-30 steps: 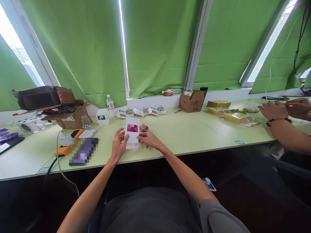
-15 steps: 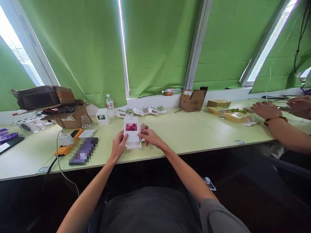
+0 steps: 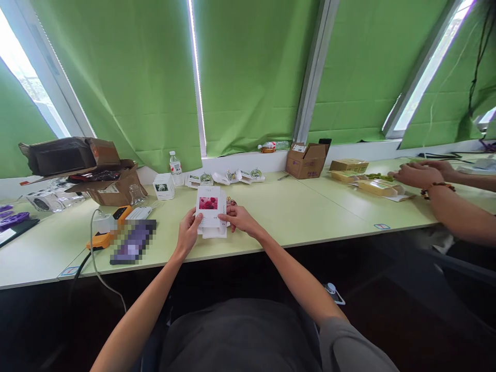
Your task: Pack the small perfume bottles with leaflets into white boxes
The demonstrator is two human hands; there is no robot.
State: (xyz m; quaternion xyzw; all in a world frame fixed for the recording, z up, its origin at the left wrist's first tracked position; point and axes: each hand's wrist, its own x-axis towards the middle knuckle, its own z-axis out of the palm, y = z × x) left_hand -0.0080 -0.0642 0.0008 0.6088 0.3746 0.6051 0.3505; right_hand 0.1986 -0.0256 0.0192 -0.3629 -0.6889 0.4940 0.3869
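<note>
Between my hands is a white cardboard box [image 3: 210, 219] with a picture of red roses on its front. Its lower flaps hang loose toward me. My left hand [image 3: 188, 230] grips the box's left edge, thumb on the front face. On the other side my right hand [image 3: 241, 219] pinches the right edge with thumb and fingers. Just behind the right hand's fingers shows a small reddish ornament with a gold top [image 3: 231, 201], mostly hidden; I cannot tell whether the fingers touch it.
Several ornaments on white packaging [image 3: 232, 177] lie at the back. A white box [image 3: 164, 186] and a bottle [image 3: 175, 164] stand left of them. A phone [image 3: 134, 242] and cables lie front left; a brown carton [image 3: 306, 160] stands back right. At right, another person's hands [image 3: 420, 174] work near yellow boxes [image 3: 374, 187].
The white box has turned slightly in my hands, and more of its right side and flaps shows. The other person's hands have moved left and closer together.
</note>
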